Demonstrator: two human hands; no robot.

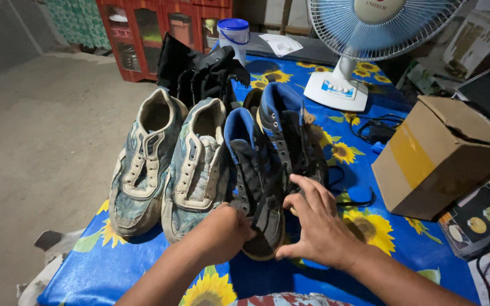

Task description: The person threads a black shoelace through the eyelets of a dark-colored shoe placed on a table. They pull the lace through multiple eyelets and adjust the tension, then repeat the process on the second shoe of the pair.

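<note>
I see two dark blue-lined high-top shoes (267,164) at the centre of the frame, standing side by side on the sunflower-print surface (114,260). Their long axes run from lower centre toward upper centre, toes toward me, heel openings toward the top of the frame. The left shoe of this pair leans slightly against its neighbour. My left hand (225,232) sits at the toe end of the nearer dark shoe, curled, fingers (244,226) pressed together and pinching what looks like a black lace (262,207) at the toe; the exact grip is partly hidden. My right hand (316,226) lies over the toe of the other dark shoe, fingers (307,190) spread moderately wide, tips touching the shoe's side, holding nothing closed. Left of centre, a pair of worn pale sneakers (165,164) points the same way, touching the dark pair. Cardboard box (432,153) at right, desk fan (364,39) at upper right, black bag (199,71) above centre.
</note>
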